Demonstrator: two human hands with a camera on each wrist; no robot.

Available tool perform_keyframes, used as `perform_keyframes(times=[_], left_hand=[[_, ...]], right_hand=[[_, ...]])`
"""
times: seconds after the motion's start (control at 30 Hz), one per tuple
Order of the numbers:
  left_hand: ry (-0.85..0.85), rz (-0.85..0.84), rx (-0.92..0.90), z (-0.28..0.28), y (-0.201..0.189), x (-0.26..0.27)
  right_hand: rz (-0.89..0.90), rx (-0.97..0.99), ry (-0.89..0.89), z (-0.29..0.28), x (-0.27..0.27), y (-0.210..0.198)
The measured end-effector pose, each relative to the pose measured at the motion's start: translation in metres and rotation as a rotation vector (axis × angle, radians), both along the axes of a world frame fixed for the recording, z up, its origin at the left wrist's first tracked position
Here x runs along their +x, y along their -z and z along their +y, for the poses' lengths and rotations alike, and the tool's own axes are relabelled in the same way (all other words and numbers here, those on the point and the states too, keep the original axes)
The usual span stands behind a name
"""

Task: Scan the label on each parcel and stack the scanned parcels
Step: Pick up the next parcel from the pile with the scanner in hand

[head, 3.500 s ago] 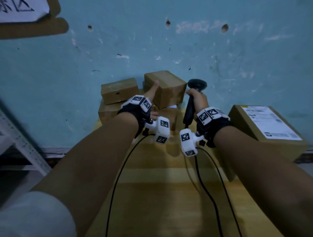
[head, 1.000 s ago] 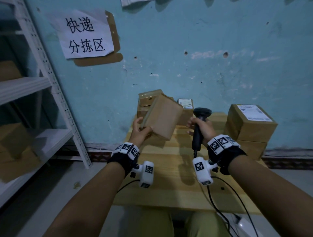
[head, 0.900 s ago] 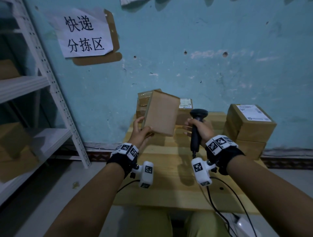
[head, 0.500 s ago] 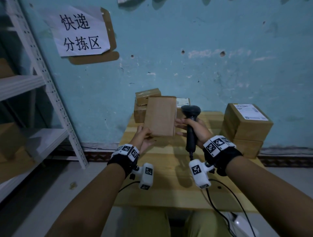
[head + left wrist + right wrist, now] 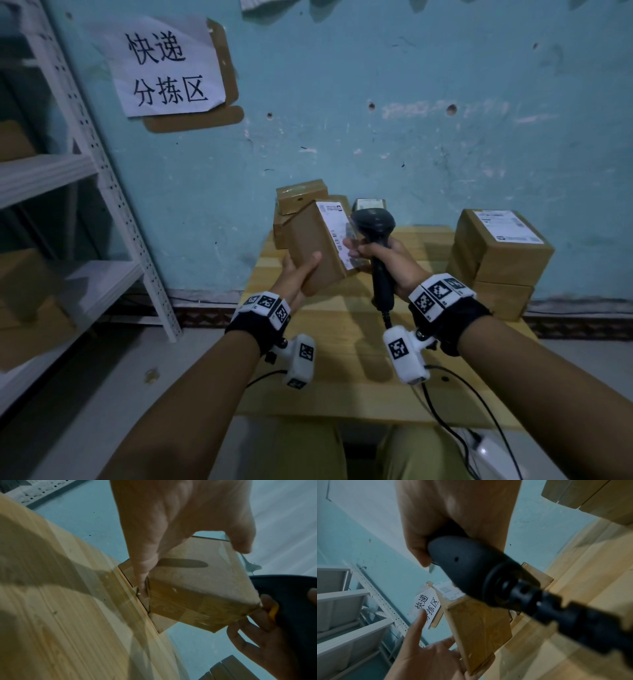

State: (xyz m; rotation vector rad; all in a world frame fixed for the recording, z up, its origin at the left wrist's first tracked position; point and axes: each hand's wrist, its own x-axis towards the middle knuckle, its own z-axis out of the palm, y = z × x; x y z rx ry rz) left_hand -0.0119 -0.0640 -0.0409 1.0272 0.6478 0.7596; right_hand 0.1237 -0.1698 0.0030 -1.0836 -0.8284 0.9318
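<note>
My left hand [image 5: 298,270] grips a brown cardboard parcel [image 5: 315,246] from below, thumb across its plain face, and holds it tilted above the wooden table [image 5: 342,346]. The parcel's white label [image 5: 335,224] faces right, toward the black barcode scanner [image 5: 372,222]. My right hand [image 5: 387,257] grips the scanner's handle, and its outstretched fingers touch the parcel's label side. In the left wrist view my left hand [image 5: 171,534] clasps the parcel [image 5: 197,581] beside the scanner [image 5: 291,601]. The right wrist view shows the scanner [image 5: 471,568] just above the label [image 5: 448,591].
Several parcels [image 5: 301,195] are piled at the table's back against the blue wall. Two stacked parcels [image 5: 503,246] stand at the right, the top one with its label up. A white metal shelf [image 5: 113,192] stands left. The scanner cable [image 5: 455,404] trails off the front edge.
The parcel has turned in my left hand: its plain face faced me, now the label side shows and points at the scanner. My right hand moved in until its fingers touch the parcel.
</note>
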Motion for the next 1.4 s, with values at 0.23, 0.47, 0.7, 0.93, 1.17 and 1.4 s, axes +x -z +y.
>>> perform_keyframes(times=[0.23, 0.47, 0.7, 0.93, 1.17, 1.4], left_hand=[[-0.081, 0.3, 0.22, 0.012, 0.011, 0.008], [-0.036, 0.149, 0.089, 0.017, 0.015, 0.007], [0.025, -0.087, -0.069, 0.009, -0.002, 0.003], [0.207, -0.047, -0.033, -0.001, -0.005, 0.004], [0.202, -0.123, -0.035, -0.007, -0.001, 0.009], [0.248, -0.076, -0.049, -0.01, -0.005, 0.009]], right_hand=[[-0.062, -0.01, -0.07, -0.001, -0.006, 0.0], [-0.131, -0.061, -0.097, -0.005, -0.008, 0.001], [-0.151, -0.015, 0.263, 0.002, 0.008, 0.012], [-0.062, -0.049, 0.182, 0.0, 0.012, 0.016], [0.005, -0.004, 0.038, -0.01, 0.01, 0.014], [0.081, 0.029, 0.011, -0.009, 0.013, 0.019]])
